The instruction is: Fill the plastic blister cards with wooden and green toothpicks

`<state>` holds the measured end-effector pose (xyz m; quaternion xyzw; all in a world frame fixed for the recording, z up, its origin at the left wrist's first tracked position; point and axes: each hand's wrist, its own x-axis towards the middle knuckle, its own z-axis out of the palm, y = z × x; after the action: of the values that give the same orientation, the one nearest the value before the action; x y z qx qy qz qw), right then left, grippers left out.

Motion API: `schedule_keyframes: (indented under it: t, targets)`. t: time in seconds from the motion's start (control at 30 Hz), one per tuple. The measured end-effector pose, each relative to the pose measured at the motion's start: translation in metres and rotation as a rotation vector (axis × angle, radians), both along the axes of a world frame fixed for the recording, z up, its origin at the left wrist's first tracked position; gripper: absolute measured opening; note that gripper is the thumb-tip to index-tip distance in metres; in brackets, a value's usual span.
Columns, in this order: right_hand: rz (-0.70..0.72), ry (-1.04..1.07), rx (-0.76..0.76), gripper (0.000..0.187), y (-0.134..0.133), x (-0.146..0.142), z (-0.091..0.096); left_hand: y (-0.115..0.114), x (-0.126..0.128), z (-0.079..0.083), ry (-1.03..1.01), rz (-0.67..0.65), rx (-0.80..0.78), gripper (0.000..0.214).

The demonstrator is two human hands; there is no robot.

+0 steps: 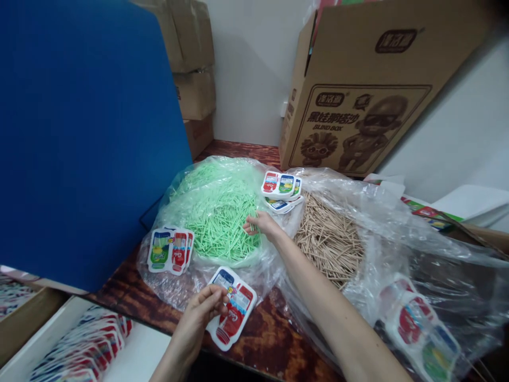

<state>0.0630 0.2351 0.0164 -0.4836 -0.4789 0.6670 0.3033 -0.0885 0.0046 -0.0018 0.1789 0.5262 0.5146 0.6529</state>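
Right hand [263, 223] pinching green sticks [222, 220] mid-frame — card [237, 313] lies below-left, long axis leaning right, left hand [202, 306] nearer — can't tell if gripping.

The far right box [369, 69] reads "BLIND BOX" (under Chinese characters [333, 118]); the near card [234, 318] says "Cola".
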Motion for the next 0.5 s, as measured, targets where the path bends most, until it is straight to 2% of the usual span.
schedule_keyframes:
  t: [0.13, 0.23, 0.3, 0.4, 0.47, 0.5]
  targets:
    - [-0.021, 0.028, 0.000, 0.018, -0.001, 0.002, 0.008, -0.004, 0.002, 0.000, 0.006, -0.013, -0.017, 0.035]
    - [-0.016, 0.121, -0.010, 0.018, -0.023, 0.007, 0.017, -0.005, 0.002, 0.000, 0.009, -0.022, -0.011, 0.036]
    - [0.024, 0.174, -0.041, 0.019, -0.053, 0.013, 0.017, -0.005, 0.002, -0.001, 0.025, -0.021, -0.004, 0.035]
    - [0.127, 0.206, -0.120, 0.024, -0.114, 0.023, 0.001, -0.005, 0.000, -0.003, 0.128, 0.011, 0.030, 0.032]
    - [0.023, 0.109, -0.012, 0.022, -0.156, 0.031, -0.017, -0.004, -0.002, -0.005, 0.253, 0.068, 0.085, 0.028]
    - [-0.055, 0.010, 0.107, 0.020, -0.175, 0.034, -0.026, -0.004, -0.004, -0.006, 0.325, 0.091, 0.115, 0.026]
